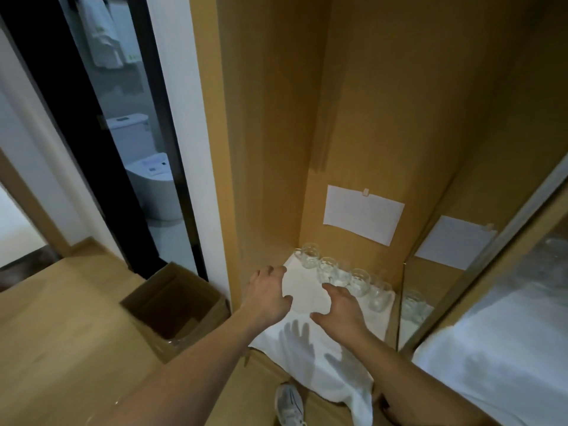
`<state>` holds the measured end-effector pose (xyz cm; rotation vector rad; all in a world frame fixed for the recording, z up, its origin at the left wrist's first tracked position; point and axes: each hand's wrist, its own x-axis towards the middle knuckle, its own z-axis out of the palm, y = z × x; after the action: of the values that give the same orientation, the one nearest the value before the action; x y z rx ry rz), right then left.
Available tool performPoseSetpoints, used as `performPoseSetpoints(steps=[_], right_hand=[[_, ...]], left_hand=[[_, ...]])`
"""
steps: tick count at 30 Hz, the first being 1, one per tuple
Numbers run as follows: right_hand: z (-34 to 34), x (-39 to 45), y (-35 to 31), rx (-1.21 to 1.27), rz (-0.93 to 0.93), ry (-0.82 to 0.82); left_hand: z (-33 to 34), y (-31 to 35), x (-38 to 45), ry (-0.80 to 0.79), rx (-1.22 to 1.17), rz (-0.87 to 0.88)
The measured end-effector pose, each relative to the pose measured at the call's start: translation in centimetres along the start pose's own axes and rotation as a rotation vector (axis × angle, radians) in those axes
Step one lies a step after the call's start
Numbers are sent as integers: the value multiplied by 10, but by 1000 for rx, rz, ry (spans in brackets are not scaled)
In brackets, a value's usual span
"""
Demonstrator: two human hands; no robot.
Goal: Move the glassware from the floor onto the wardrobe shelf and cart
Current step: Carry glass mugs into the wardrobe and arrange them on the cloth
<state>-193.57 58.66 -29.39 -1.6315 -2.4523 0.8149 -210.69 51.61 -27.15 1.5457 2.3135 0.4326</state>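
Hovering both hands over the white cloth [307, 302] on the wardrobe shelf [389, 327], you look to be between loads; your left hand [269, 292] has its fingers loosely curled and holds nothing, and your right hand [341, 309] is spread with its fingertips just beside the row of glass cups [344, 276]; those cups stand beyond your right hand along the back wall (their reflection shows in the mirror to its right); the shelf step seems partly done; more glassware appears to sit in the cardboard box [172, 305] on the floor below your left arm; next you would likely reach down there, gripping each glass firmly.
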Motion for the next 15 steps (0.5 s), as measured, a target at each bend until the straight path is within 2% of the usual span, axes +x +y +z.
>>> performPoseSetpoints(steps=[4,8,15], right_hand=[[10,62,-9,23,12,-36],[15,136,-11,75,54,-74],[36,255,30,171,225,-137]], left_hand=[[0,-15,47,10,-29,-14],[9,-32,113,-66,-9,-44],[45,-35,248,-170,-36,-62]])
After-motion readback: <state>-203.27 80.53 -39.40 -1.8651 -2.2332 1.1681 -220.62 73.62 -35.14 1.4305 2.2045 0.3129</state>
